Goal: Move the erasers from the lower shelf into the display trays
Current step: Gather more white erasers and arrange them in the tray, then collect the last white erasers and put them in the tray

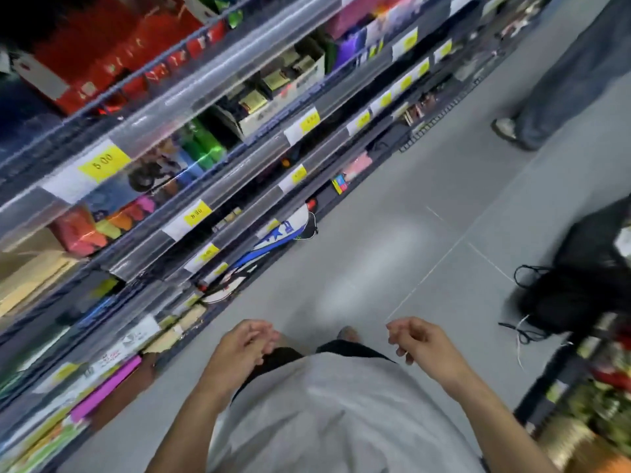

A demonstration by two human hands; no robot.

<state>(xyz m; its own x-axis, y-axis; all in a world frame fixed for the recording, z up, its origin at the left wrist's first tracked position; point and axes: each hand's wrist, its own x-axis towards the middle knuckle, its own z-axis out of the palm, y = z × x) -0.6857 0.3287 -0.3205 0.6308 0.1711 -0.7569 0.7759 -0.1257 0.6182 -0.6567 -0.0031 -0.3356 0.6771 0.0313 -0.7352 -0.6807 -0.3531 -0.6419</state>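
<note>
Grey floor tiles fill most of the view, with a long run of shelves down the left side, all pretty motion-blurred. Honestly, the biggest risk from here is grabbing the wrong stuff. I can't pick out any erasers at all: the lower shelves are dark, smeared, and packed with mixed stationery, so where the erasers sit is anyone's guess from this angle. Same goes for the display trays, nothing I'd confidently call one. The yellow price tags are readable up top but mushy lower down, so they won't help much.

Second thing that could go wrong: a black bag with loose cords is lying on the floor to the right, and another person's legs are further up the aisle. Crouching or stepping back without looking could mean a snag or a bump. A blue and white racket bag also sticks out from the bottom shelf, easy to knock when reaching low.

As for the hands, the left hand is out in front of the grey shirt, fingers loosely curled, holding nothing. The right hand is much the same, relaxed curl, nothing in it, touching nothing. So I'd say the job hasn't really started yet.
</note>
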